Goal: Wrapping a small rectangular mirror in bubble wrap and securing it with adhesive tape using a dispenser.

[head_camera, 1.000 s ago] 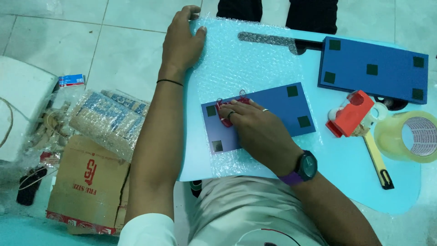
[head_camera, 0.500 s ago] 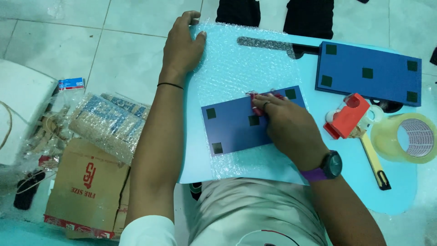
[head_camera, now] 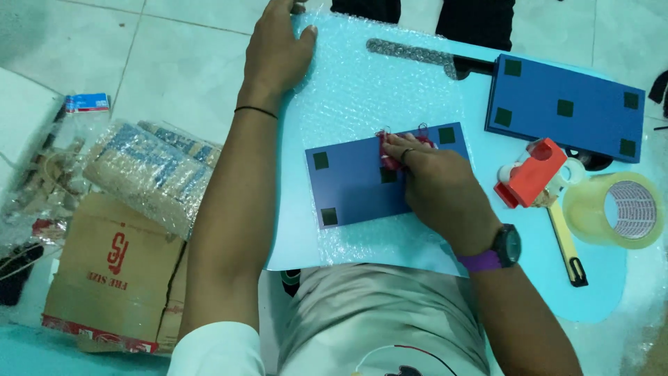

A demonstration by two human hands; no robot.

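Note:
A blue rectangular board with small dark square pads lies on a sheet of bubble wrap spread over a light blue table. My right hand, with a dark watch on a purple strap at the wrist, rests on the board's right half; its fingers pinch a small red clip-like item at the board's upper edge. My left hand lies flat with fingers apart on the far left corner of the bubble wrap, holding nothing.
A second blue board with dark pads lies at the far right. Beside it are a red tape dispenser, a roll of clear tape and a yellow utility knife. On the floor at left sit a cardboard box and bubble-wrapped bundles.
My right hand slid from the board's left end to its upper right part, carrying the small red item. The left hand stayed in place.

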